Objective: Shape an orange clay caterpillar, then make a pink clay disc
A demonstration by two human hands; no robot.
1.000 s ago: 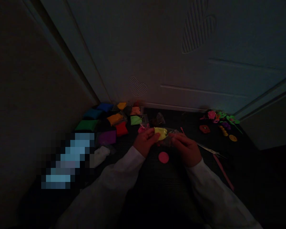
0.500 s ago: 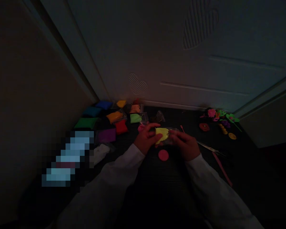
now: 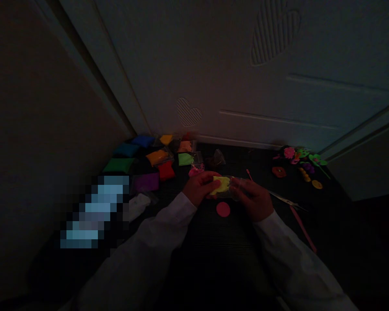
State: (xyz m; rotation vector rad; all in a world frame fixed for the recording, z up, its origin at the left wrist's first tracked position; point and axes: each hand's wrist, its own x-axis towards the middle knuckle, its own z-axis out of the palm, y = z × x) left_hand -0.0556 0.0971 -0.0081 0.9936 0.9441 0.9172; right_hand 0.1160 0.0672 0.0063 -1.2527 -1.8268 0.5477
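Observation:
Between my two hands is a clear bag of yellow modelling clay (image 3: 221,185). My left hand (image 3: 199,188) is closed on its left end, thumb on top of the yellow lump. My right hand (image 3: 253,198) pinches the clear plastic at the right end; its fingertips are dim and partly hidden. Just below the bag, a flat pink clay disc (image 3: 223,209) lies on the dark table. A pink clay piece (image 3: 196,171) in clear wrapping sits behind my left hand.
Bags of coloured clay, among them green (image 3: 119,165), purple (image 3: 146,182) and red (image 3: 166,171), lie at the left. A pixelated bright screen (image 3: 97,211) is nearer. Scissors (image 3: 283,198) and a pink strip (image 3: 303,229) lie right. Clay flowers (image 3: 289,153) stand at the back right.
My left fingers have closed down further onto the yellow clay bag, where the index finger was raised before. The view has shifted slightly; the bag stays between both hands.

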